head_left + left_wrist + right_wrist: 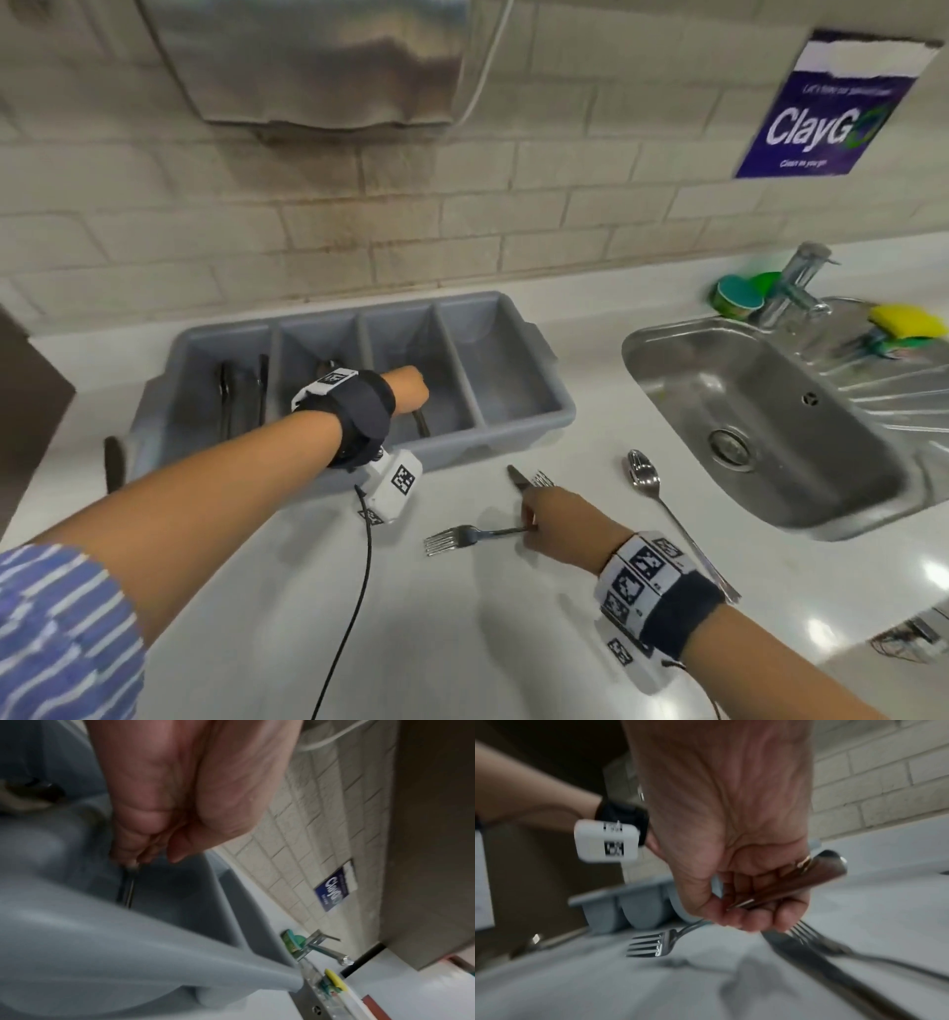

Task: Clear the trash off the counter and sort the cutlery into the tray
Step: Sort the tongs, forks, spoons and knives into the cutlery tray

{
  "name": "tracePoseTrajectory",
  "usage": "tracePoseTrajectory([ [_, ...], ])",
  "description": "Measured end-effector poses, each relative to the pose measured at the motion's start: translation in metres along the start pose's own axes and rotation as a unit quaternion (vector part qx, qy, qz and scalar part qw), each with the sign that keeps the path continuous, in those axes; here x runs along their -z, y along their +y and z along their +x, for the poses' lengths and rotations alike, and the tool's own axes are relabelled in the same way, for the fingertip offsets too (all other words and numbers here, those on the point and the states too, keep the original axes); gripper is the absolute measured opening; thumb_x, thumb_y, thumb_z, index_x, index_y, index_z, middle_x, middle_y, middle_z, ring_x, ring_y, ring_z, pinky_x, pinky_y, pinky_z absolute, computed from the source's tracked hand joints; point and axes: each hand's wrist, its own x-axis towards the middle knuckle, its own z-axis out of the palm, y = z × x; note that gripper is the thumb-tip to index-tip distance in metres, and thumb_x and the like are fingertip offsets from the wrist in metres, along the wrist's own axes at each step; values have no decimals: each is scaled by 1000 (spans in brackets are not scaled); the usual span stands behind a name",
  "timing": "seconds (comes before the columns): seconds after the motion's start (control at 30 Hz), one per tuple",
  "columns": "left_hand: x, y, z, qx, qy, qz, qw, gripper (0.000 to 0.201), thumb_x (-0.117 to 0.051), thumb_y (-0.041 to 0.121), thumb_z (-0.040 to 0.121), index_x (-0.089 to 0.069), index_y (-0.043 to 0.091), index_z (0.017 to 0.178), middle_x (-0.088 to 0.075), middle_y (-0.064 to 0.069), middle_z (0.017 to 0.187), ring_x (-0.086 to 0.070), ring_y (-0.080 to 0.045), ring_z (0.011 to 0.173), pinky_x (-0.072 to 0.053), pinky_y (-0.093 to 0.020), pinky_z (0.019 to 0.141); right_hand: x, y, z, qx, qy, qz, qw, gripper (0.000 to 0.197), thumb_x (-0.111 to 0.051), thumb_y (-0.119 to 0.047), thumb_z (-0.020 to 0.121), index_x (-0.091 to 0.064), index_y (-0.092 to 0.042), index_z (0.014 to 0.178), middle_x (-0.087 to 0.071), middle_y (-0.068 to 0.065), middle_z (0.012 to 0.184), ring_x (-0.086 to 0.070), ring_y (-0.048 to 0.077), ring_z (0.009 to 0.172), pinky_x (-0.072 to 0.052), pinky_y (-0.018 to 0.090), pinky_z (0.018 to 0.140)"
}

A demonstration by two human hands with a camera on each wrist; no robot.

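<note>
Left hand [408, 393] inside the third compartment from the left of the grey tray [518, 431], fingertips [144, 852] bunched and pinching the end of a dark utensil [421, 422] hanging below them into that compartment; kind of utensil too blurred to tell. More cutlery [241, 395] in the two compartments left of that grip. Right hand [554, 519] low over the white counter [462, 642], fingers curled round several handles at once: a fork [452, 537] sticking out left of the fist, a knife [516, 478] and a second fork [543, 480] poking out beyond the knuckles. Spoon [652, 493] flat on the counter just right of that fist, untouched, between it and the steel sink [770, 411].
</note>
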Motion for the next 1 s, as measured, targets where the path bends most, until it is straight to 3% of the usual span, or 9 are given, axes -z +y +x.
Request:
tracePoseTrajectory([
  [0.1,20,-22,-12,-93,40,-77,992,44,-38,-8,93,-46,0,135,-49,-19,141,-46,-29,130,-44,-24,98,40,-7,-19,40,14,51,998,32,-58,-9,81,-42,-31,64,-43,-17,63,-47,2,58,-34,10,52],
  [0.2,36,-58,-41,-136,106,-164,971,41,-43,-10,90,-57,4,125,-60,-19,128,-57,-22,112,-46,-17,86,76,-29,-14,62,85,146,984,23,-55,-5,85,-53,-27,79,-56,-7,68,-48,-2,44,-36,11,46],
  [0.3,41,-94,-79,-137,156,-177,962,34,-48,-6,90,-63,6,117,-66,-15,119,-60,-24,112,-44,-33,105,90,-59,33,76,166,151,972,25,-49,3,87,-64,-15,98,-62,7,95,-60,17,75,-37,19,66],
  [0.4,39,-127,-114,-109,199,-186,956,29,-51,-3,90,-65,6,114,-68,-10,113,-65,-12,96,-48,-19,95,83,-90,93,70,138,91,984,30,-46,-2,90,-57,3,118,-63,25,116,-59,37,109,-42,30,78],
  [0.47,35,-148,-135,-86,208,-203,953,27,-51,-3,91,-65,3,114,-66,-6,105,-62,-3,85,-46,-3,79,74,-110,117,60,101,3,993,31,-41,-8,96,-56,5,119,-60,27,121,-56,38,112,-45,35,84],
  [0.6,30,-194,-171,-35,234,-182,954,27,-54,4,90,-69,16,108,-65,3,104,-60,19,71,-44,1,78,58,-128,138,79,36,-177,980,36,-30,-6,99,-50,4,127,-53,19,135,-51,30,124,-39,33,104],
  [0.67,30,-215,-189,12,248,-183,951,28,-55,14,87,-70,37,96,-68,5,103,-60,6,70,-48,-14,86,54,-126,149,70,15,-208,975,38,-32,-6,97,-47,-1,132,-52,18,137,-50,29,125,-38,32,104],
  [0.83,35,-259,-234,94,275,-171,942,25,-51,6,92,-68,13,108,-62,1,96,-58,-12,78,-43,-8,62,68,-142,136,46,43,-160,985,34,-40,-8,95,-53,3,124,-54,22,133,-52,32,122,-39,34,102],
  [1.0,20,-305,-254,222,207,-101,947,19,-54,18,90,-64,9,104,-65,-9,103,-62,-26,102,-50,-31,85,78,-204,96,120,174,-21,977,25,-50,-8,87,-58,1,109,-63,27,110,-61,40,98,-51,41,81],
])
